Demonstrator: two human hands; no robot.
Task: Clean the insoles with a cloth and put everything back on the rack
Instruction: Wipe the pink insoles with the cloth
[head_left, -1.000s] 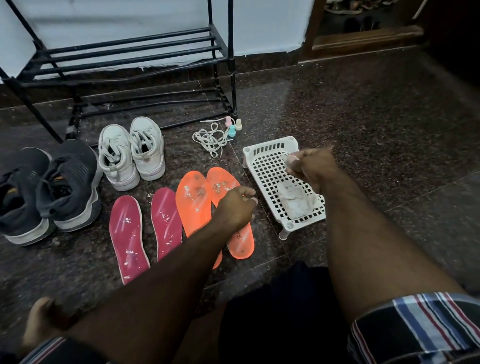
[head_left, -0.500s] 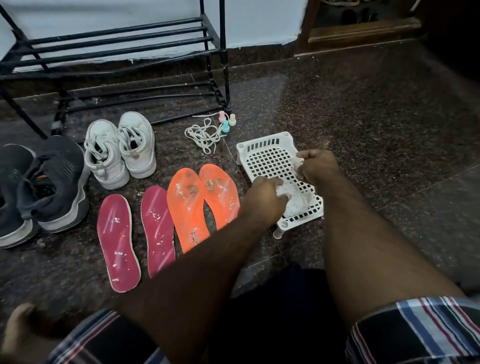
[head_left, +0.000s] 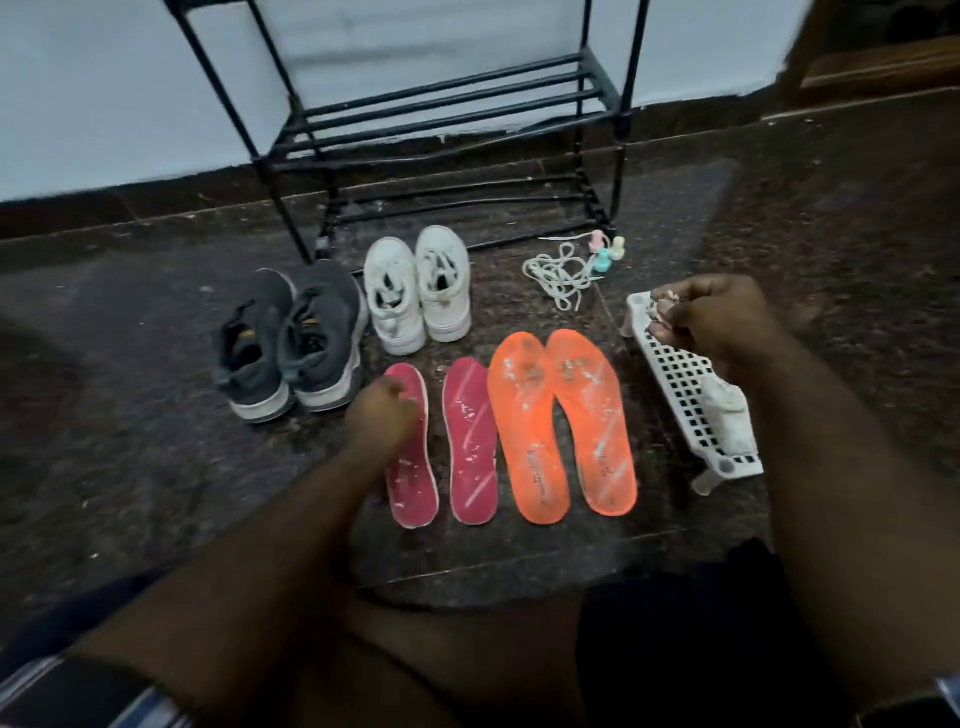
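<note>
Two dark pink insoles (head_left: 470, 441) and two orange insoles (head_left: 566, 421) lie side by side on the floor, all speckled with white dirt. My left hand (head_left: 382, 418) is over the upper part of the leftmost pink insole (head_left: 413, 488), fingers curled at its edge. My right hand (head_left: 711, 319) hovers over the far end of a white plastic basket (head_left: 675, 374) and pinches a small pale cloth (head_left: 662, 306). A second whitish cloth (head_left: 730, 418) lies in the basket. The black metal shoe rack (head_left: 457, 135) stands against the wall behind.
A pair of dark grey sneakers (head_left: 291, 343) and a pair of white sneakers (head_left: 418, 291) stand before the rack. White laces (head_left: 558, 275) and small pastel bottles (head_left: 605, 252) lie near the rack's right leg. The dark stone floor extends left and right.
My left hand left the basket and crossed over to the leftmost pink insole. My right hand stayed at the basket's far end with the cloth. The view shifted left.
</note>
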